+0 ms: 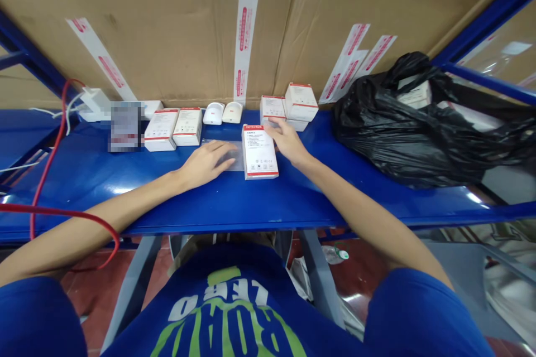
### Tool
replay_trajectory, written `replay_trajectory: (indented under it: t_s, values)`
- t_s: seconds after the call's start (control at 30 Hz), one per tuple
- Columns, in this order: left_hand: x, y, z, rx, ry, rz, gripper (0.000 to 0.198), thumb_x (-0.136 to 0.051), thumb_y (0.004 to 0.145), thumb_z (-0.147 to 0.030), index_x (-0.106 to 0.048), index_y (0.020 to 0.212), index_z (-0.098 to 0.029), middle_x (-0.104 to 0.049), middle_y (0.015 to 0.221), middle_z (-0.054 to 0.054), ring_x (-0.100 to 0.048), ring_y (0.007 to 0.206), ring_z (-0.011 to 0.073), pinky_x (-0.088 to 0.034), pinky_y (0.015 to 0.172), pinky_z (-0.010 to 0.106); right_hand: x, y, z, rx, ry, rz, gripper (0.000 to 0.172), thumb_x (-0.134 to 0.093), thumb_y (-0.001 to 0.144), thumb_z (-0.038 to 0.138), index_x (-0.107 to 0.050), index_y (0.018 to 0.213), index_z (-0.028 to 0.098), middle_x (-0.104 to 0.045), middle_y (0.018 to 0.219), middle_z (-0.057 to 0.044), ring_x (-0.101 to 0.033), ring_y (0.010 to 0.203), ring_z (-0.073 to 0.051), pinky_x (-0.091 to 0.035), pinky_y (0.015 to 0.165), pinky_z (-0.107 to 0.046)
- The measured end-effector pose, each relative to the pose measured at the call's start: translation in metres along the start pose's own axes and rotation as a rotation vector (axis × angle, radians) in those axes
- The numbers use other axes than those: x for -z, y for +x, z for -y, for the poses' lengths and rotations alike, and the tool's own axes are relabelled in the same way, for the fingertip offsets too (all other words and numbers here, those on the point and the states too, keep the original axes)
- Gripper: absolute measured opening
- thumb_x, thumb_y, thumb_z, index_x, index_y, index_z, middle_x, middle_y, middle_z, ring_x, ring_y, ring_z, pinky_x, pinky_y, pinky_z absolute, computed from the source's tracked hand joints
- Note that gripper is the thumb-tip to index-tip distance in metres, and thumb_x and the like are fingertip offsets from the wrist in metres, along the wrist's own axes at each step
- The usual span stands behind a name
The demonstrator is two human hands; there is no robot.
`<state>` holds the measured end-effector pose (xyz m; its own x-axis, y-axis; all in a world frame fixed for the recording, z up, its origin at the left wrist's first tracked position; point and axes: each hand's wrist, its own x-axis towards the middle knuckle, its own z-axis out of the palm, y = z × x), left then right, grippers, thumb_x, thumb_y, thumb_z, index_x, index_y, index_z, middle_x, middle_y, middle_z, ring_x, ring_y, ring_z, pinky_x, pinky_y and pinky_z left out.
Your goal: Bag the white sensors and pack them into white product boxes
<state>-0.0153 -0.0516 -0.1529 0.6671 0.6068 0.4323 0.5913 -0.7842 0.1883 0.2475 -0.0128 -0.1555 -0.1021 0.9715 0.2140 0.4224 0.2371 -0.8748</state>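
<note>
A white box with red stripes lies flat on the blue shelf. My right hand rests on its far right edge, fingers bent against it. My left hand lies flat, fingers stretched out, on a clear plastic bag just left of the box. Behind stand two small white devices, two more boxes at the left and a stack of boxes at the right.
A black plastic bag holding white boxes fills the shelf's right side. A red cable loops at the left, near white plugs and cords. Cardboard forms the back wall.
</note>
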Motion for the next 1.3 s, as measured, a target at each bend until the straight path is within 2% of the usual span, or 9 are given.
replay_trajectory:
  t_s: [0.1, 0.17, 0.27, 0.33, 0.47, 0.6, 0.83, 1.07, 1.3]
  values:
    - [-0.004, 0.0, 0.006, 0.016, 0.059, 0.041, 0.028, -0.053, 0.1, -0.029, -0.069, 0.12, -0.016, -0.075, 0.12, 0.013, -0.072, 0.114, 0.0294, -0.062, 0.096, 0.049, 0.0, -0.013, 0.01, 0.227, -0.26, -0.012, 0.067, -0.059, 0.094, 0.051, -0.049, 0.153, 0.023, -0.059, 0.148, -0.02, -0.061, 0.132, -0.039, -0.05, 0.108, -0.067]
    - [-0.004, 0.0, 0.007, 0.044, 0.086, 0.058, 0.026, -0.056, 0.098, -0.026, -0.07, 0.117, -0.016, -0.076, 0.117, 0.012, -0.073, 0.11, 0.0285, -0.062, 0.095, 0.047, 0.0, -0.027, 0.024, 0.347, -0.397, 0.14, 0.074, -0.061, 0.093, 0.054, -0.042, 0.16, 0.03, -0.036, 0.169, -0.015, -0.038, 0.154, -0.041, -0.038, 0.118, -0.07]
    - [-0.003, 0.001, 0.007, 0.073, 0.119, 0.098, 0.023, -0.056, 0.099, -0.026, -0.072, 0.111, -0.016, -0.076, 0.112, 0.012, -0.073, 0.106, 0.0272, -0.062, 0.093, 0.044, -0.003, -0.047, 0.046, 0.333, -0.573, 0.446, 0.08, -0.069, 0.088, 0.06, -0.043, 0.16, 0.035, -0.014, 0.178, -0.009, -0.016, 0.161, -0.045, -0.036, 0.118, -0.073]
    - [-0.002, 0.003, 0.008, 0.057, 0.13, 0.129, 0.022, -0.056, 0.1, -0.027, -0.073, 0.107, -0.016, -0.076, 0.109, 0.011, -0.072, 0.105, 0.0269, -0.061, 0.092, 0.042, -0.008, -0.056, 0.057, 0.288, -0.679, 0.529, 0.077, -0.075, 0.085, 0.056, -0.051, 0.155, 0.033, -0.013, 0.178, -0.011, -0.012, 0.161, -0.047, -0.045, 0.112, -0.072]
    - [-0.001, 0.008, 0.014, 0.018, 0.131, 0.153, 0.02, -0.056, 0.1, -0.027, -0.074, 0.102, -0.018, -0.076, 0.102, 0.008, -0.072, 0.101, 0.0251, -0.06, 0.089, 0.039, -0.013, -0.06, 0.064, 0.307, -0.799, 0.484, 0.056, -0.077, 0.086, 0.039, -0.065, 0.139, 0.026, -0.03, 0.172, -0.016, -0.024, 0.159, -0.046, -0.059, 0.101, -0.063]
    - [-0.001, 0.009, 0.018, -0.021, 0.129, 0.163, 0.019, -0.057, 0.101, -0.027, -0.074, 0.1, -0.018, -0.076, 0.099, 0.007, -0.071, 0.098, 0.0237, -0.059, 0.085, 0.035, -0.004, -0.045, 0.062, 0.395, -0.794, 0.347, 0.051, -0.074, 0.087, 0.034, -0.066, 0.136, 0.025, -0.043, 0.164, -0.016, -0.038, 0.152, -0.043, -0.059, 0.101, -0.062]
    - [0.0, 0.004, 0.019, -0.086, 0.138, 0.1, 0.031, -0.051, 0.106, -0.036, -0.074, 0.101, -0.016, -0.075, 0.099, 0.009, -0.07, 0.098, 0.024, -0.057, 0.087, 0.037, 0.01, 0.038, 0.047, 0.38, -0.872, 0.058, 0.053, -0.072, 0.085, 0.034, -0.064, 0.136, 0.021, -0.045, 0.16, -0.02, -0.037, 0.151, -0.048, -0.042, 0.112, -0.074]
    - [-0.004, 0.002, 0.018, -0.113, 0.197, 0.096, 0.039, -0.049, 0.107, -0.046, -0.073, 0.106, -0.015, -0.073, 0.105, 0.011, -0.067, 0.097, 0.0254, -0.056, 0.088, 0.038, 0.008, 0.088, 0.02, 0.291, -1.035, 0.05, 0.054, -0.064, 0.088, 0.029, -0.061, 0.14, 0.013, -0.053, 0.154, -0.025, -0.046, 0.143, -0.052, -0.028, 0.116, -0.079]
    - [-0.012, 0.004, 0.018, -0.125, 0.255, 0.083, 0.033, -0.051, 0.107, -0.04, -0.07, 0.108, -0.013, -0.069, 0.105, 0.012, -0.062, 0.09, 0.0249, -0.055, 0.086, 0.038, -0.041, 0.081, 0.055, 0.475, -1.048, 0.222, 0.06, -0.043, 0.091, 0.003, -0.052, 0.15, 0.007, -0.056, 0.153, -0.022, -0.05, 0.143, -0.036, -0.031, 0.122, -0.059]
